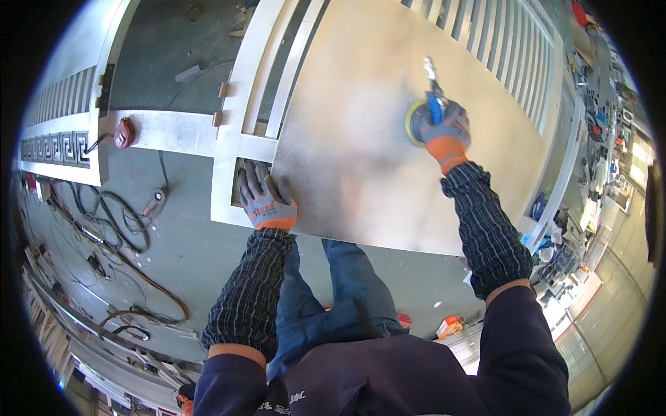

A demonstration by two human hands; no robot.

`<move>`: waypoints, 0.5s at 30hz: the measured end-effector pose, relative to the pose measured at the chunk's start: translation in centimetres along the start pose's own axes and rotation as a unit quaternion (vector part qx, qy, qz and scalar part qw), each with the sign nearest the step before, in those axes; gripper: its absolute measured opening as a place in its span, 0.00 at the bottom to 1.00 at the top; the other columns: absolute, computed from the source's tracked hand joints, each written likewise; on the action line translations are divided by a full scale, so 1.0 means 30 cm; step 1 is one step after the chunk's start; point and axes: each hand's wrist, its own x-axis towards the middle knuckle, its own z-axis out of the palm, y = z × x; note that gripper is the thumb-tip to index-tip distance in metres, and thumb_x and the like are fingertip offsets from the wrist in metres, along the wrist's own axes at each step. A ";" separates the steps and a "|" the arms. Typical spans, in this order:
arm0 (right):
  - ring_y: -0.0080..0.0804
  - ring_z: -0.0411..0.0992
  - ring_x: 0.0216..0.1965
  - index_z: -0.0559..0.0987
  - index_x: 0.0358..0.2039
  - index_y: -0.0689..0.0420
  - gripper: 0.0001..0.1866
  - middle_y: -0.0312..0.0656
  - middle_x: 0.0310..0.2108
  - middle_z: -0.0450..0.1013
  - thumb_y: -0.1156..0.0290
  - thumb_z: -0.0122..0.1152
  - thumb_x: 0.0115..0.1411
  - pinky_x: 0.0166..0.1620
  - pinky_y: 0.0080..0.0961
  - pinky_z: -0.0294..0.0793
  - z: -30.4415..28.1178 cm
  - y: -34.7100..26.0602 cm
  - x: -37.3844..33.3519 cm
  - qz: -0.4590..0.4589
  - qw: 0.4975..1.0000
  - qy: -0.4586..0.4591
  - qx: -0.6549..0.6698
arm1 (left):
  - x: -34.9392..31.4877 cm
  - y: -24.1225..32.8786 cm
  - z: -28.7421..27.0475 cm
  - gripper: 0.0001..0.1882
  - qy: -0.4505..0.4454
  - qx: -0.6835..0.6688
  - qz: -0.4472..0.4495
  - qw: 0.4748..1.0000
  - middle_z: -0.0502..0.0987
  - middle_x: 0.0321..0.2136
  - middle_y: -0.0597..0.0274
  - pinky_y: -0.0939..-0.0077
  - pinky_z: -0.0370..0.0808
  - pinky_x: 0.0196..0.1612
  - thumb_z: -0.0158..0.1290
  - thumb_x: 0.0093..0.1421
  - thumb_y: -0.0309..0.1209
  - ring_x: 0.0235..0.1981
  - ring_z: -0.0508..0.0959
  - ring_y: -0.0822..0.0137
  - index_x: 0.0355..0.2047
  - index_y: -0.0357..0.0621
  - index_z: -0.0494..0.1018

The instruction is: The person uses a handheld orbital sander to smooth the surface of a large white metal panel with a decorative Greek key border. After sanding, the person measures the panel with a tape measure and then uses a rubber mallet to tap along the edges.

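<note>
The sander [436,105], at about the panel's [361,173] middle, looks stiff and light; the right hand [447,130] grips its body, the sensible hold. The panel seems heavy, rigid, smooth; the left hand [265,197] lies unclenched at its near left corner. Bare surface spreads left and near; slats [510,52] border the far right.

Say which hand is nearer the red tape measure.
Left. The left hand rests on the panel, right of the red tape measure and closer to the body; the right hand holds the blue sander much farther right.
</note>
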 end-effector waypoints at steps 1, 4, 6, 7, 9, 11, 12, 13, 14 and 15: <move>0.56 0.77 0.49 0.77 0.51 0.59 0.35 0.56 0.48 0.77 0.44 0.71 0.54 0.53 0.49 0.78 0.014 -0.057 0.002 -0.045 0.999 0.027 0.008 | 0.008 0.003 -0.005 0.39 -0.006 0.015 0.004 1.000 0.52 0.76 0.38 0.41 0.44 0.77 0.47 0.69 0.47 0.76 0.50 0.38 0.73 0.33 0.59; 0.54 0.77 0.48 0.80 0.50 0.57 0.32 0.54 0.44 0.78 0.46 0.69 0.54 0.49 0.51 0.78 0.006 -0.296 -0.021 -0.102 0.992 -0.025 0.063 | 0.002 0.005 0.002 0.42 -0.048 0.026 -0.030 0.998 0.45 0.78 0.42 0.44 0.38 0.79 0.52 0.62 0.46 0.78 0.42 0.40 0.73 0.35 0.61; 0.52 0.75 0.50 0.78 0.56 0.55 0.35 0.52 0.50 0.75 0.44 0.66 0.55 0.51 0.50 0.76 -0.058 -0.421 -0.041 -0.184 0.981 -0.065 0.006 | 0.002 -0.009 0.023 0.40 0.003 0.026 -0.031 0.999 0.48 0.77 0.40 0.45 0.37 0.79 0.44 0.70 0.49 0.78 0.45 0.39 0.74 0.34 0.57; 0.53 0.75 0.50 0.78 0.57 0.54 0.35 0.52 0.49 0.75 0.43 0.65 0.56 0.51 0.49 0.76 -0.078 -0.440 -0.029 -0.190 0.977 -0.095 0.026 | 0.007 -0.003 0.014 0.39 0.009 0.008 -0.032 0.999 0.50 0.76 0.39 0.45 0.39 0.79 0.43 0.71 0.49 0.78 0.46 0.40 0.74 0.33 0.57; 0.50 0.74 0.52 0.77 0.56 0.53 0.33 0.50 0.50 0.74 0.46 0.65 0.56 0.50 0.48 0.76 -0.058 -0.313 -0.007 -0.134 0.988 -0.082 0.005 | 0.005 0.007 0.005 0.39 -0.009 0.031 -0.033 0.999 0.50 0.76 0.40 0.46 0.40 0.80 0.42 0.73 0.49 0.78 0.46 0.40 0.74 0.32 0.57; 0.49 0.75 0.52 0.77 0.55 0.54 0.32 0.50 0.50 0.74 0.46 0.64 0.57 0.49 0.49 0.76 -0.052 -0.151 0.026 -0.078 0.996 -0.049 0.004 | 0.020 0.011 0.007 0.39 -0.021 0.072 -0.035 0.997 0.49 0.77 0.41 0.46 0.40 0.80 0.42 0.73 0.49 0.78 0.45 0.41 0.74 0.32 0.56; 0.51 0.76 0.49 0.78 0.54 0.56 0.33 0.51 0.48 0.75 0.45 0.65 0.57 0.49 0.49 0.77 -0.045 -0.025 0.034 -0.057 0.998 -0.022 0.018 | 0.014 0.012 0.008 0.39 -0.020 0.069 -0.031 0.997 0.49 0.77 0.41 0.46 0.40 0.80 0.42 0.73 0.49 0.78 0.45 0.41 0.74 0.31 0.56; 0.53 0.77 0.48 0.78 0.53 0.57 0.34 0.52 0.47 0.77 0.43 0.65 0.56 0.51 0.48 0.77 -0.042 0.093 0.058 -0.019 0.998 -0.036 0.045 | 0.003 0.004 0.012 0.39 -0.014 0.072 -0.023 0.997 0.49 0.77 0.42 0.46 0.40 0.80 0.42 0.73 0.49 0.78 0.45 0.41 0.74 0.31 0.55; 0.54 0.78 0.49 0.78 0.53 0.59 0.36 0.54 0.46 0.78 0.41 0.66 0.55 0.52 0.47 0.78 -0.044 0.209 0.067 0.019 0.999 -0.020 0.023 | 0.003 0.000 0.019 0.39 -0.006 0.071 -0.015 0.997 0.49 0.77 0.42 0.46 0.40 0.80 0.42 0.73 0.48 0.78 0.45 0.42 0.74 0.31 0.55; 0.54 0.77 0.52 0.78 0.53 0.58 0.36 0.54 0.47 0.77 0.41 0.66 0.55 0.55 0.47 0.77 -0.016 0.323 0.066 0.074 0.997 0.006 0.028 | 0.009 -0.004 0.021 0.39 0.006 0.071 -0.007 0.997 0.49 0.77 0.42 0.46 0.40 0.80 0.42 0.73 0.48 0.78 0.45 0.42 0.74 0.31 0.54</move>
